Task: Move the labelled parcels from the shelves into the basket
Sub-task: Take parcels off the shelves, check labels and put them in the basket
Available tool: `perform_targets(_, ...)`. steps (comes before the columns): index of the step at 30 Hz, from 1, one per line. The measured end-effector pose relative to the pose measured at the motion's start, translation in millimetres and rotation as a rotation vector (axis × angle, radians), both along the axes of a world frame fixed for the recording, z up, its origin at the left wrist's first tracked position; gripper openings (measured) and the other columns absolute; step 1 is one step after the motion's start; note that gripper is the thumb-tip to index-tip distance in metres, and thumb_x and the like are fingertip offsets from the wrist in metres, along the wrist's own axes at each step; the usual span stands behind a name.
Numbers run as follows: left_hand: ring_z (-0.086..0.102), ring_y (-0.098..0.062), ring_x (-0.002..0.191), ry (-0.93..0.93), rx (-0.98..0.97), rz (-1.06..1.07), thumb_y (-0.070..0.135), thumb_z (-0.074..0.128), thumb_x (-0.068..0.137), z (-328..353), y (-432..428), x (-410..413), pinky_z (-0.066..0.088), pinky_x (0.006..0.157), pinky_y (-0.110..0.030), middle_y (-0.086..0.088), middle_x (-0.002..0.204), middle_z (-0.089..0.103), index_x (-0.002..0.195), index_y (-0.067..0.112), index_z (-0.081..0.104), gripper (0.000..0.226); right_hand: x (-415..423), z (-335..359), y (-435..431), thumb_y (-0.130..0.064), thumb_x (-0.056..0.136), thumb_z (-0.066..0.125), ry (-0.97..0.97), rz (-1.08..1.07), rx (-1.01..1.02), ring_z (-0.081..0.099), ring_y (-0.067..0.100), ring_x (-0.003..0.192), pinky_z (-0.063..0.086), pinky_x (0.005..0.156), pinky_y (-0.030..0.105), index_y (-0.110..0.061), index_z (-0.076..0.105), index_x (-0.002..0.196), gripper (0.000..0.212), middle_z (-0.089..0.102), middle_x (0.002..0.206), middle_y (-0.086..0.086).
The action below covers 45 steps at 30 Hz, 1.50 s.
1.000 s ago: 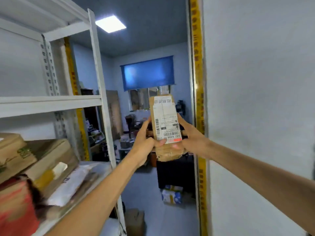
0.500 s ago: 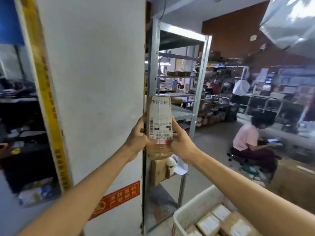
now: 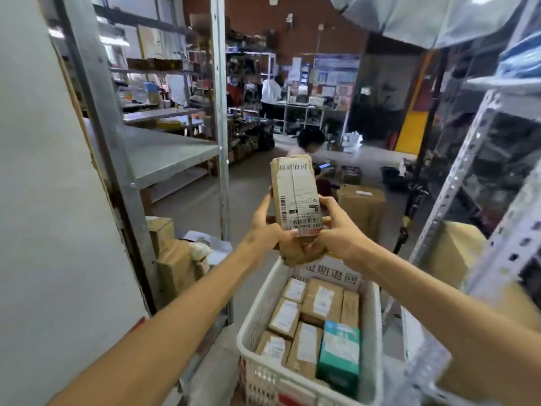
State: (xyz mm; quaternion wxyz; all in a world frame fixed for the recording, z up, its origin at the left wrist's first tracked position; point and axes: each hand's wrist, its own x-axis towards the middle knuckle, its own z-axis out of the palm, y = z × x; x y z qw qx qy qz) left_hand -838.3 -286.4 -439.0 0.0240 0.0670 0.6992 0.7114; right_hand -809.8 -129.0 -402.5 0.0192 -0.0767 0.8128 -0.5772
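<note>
We are gripping a tall, narrow brown cardboard parcel with a white printed label (image 3: 295,197) at the centre of the frame and holding it upright. Our left hand (image 3: 263,230) is curling round its lower left edge, thumb across the front. Our right hand (image 3: 336,232) is clasping its lower right side. Both hands are grasping it, so neither is free.

The parcel is hanging in the air over the far end of the white slatted plastic basket (image 3: 254,312) in the lower middle of the frame, and is not yet touching it. Inside, small brown labelled cartons (image 3: 320,298) are lying packed side by side, with a teal and white box (image 3: 339,351) at the near right. A grey metal shelf rack (image 3: 167,153) is standing at mid left.

We are judging this as the carrying step, just short of placing. The basket floor is looking nearly covered, so the next move is probably calling for lowering the parcel, tipping it flat onto the cartons and letting go only once it is resting.
</note>
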Motion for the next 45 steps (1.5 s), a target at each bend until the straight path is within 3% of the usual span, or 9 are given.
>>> perform_targets(4,0.055,-0.032,0.120,-0.128,0.092,-0.144,-0.019,0.060,0.074,-33,23,-31,0.047,0.097,-0.054,-0.013,0.137,0.053,0.151,0.030,0.014,0.102,-12,-25,30,0.018,0.074,0.065,-0.069,-0.050,0.049,0.065,0.007,0.094,0.057,0.062,0.023,-0.019,0.041,0.136,0.076,0.065,0.110,0.000)
perform_targets(13,0.063,-0.031,0.102,-0.363,0.224,-0.214,-0.027,0.046,0.081,-91,76,-83,0.055,0.077,-0.047,-0.016,0.123,0.061,0.125,0.028,0.040,0.071,-54,-90,66,-0.001,0.060,0.083,-0.088,-0.096,0.106,0.057,-0.013,0.097,0.043,0.085,0.002,-0.026,0.034,0.145,0.101,0.057,0.118,-0.014)
perform_targets(22,0.062,-0.025,0.106,-0.549,0.118,-0.325,-0.006,0.054,0.088,-148,88,-143,0.052,0.086,-0.051,-0.005,0.118,0.066,0.117,0.029,0.055,0.046,-97,-183,80,-0.032,0.047,0.091,-0.058,-0.309,0.259,0.058,0.013,0.113,0.050,0.096,0.037,-0.029,0.043,0.137,0.102,0.064,0.122,-0.007)
perform_targets(27,0.061,-0.017,0.080,-0.725,0.144,-0.311,0.007,0.053,0.092,-202,105,-160,0.055,0.053,-0.028,-0.006,0.093,0.066,0.119,0.012,0.056,0.028,-115,-221,87,-0.040,0.040,0.094,-0.094,-0.391,0.394,0.038,-0.007,0.100,0.036,0.099,0.029,-0.029,0.042,0.140,0.113,0.057,0.122,-0.008)
perform_targets(30,0.063,-0.023,0.087,-0.899,0.237,-0.331,0.009,0.053,0.092,-237,120,-167,0.058,0.069,-0.038,-0.009,0.088,0.067,0.099,0.008,0.062,0.011,-120,-244,92,-0.044,0.039,0.094,-0.127,-0.364,0.522,0.036,-0.006,0.107,0.032,0.104,0.039,-0.020,0.032,0.142,0.122,0.052,0.133,-0.002)
perform_targets(33,0.053,-0.030,0.108,-1.029,0.233,-0.347,0.012,0.056,0.091,-272,132,-172,0.055,0.082,-0.046,-0.015,0.108,0.057,0.108,0.004,0.062,0.020,-120,-277,102,-0.043,0.044,0.089,-0.243,-0.352,0.707,0.042,0.029,0.122,0.037,0.100,0.043,-0.016,0.021,0.143,0.123,0.047,0.137,0.006)
perform_targets(36,0.055,-0.030,0.110,-1.118,0.199,-0.401,0.012,0.058,0.091,-298,143,-170,0.053,0.086,-0.049,-0.016,0.107,0.061,0.113,0.004,0.061,0.024,-110,-304,108,-0.040,0.051,0.086,-0.348,-0.409,0.748,0.046,0.035,0.116,0.038,0.099,0.046,-0.009,0.026,0.137,0.109,0.050,0.128,0.009)
perform_targets(41,0.058,-0.036,0.112,-1.338,0.192,-0.501,0.023,0.060,0.090,-339,142,-148,0.056,0.086,-0.044,-0.022,0.114,0.061,0.122,0.005,0.056,0.037,-88,-333,120,-0.039,0.056,0.087,-0.546,-0.392,0.675,0.054,0.033,0.112,0.037,0.076,0.030,-0.005,0.026,0.137,0.107,0.057,0.123,0.012)
perform_targets(45,0.063,-0.029,0.110,-1.174,-0.223,-0.906,0.044,0.054,0.092,-363,132,-142,0.053,0.092,-0.037,-0.015,0.122,0.061,0.136,0.026,0.047,0.048,-70,-361,119,-0.036,0.060,0.086,-0.739,-0.550,0.600,0.059,0.031,0.107,0.043,0.074,0.026,-0.005,0.034,0.131,0.093,0.060,0.115,0.011)
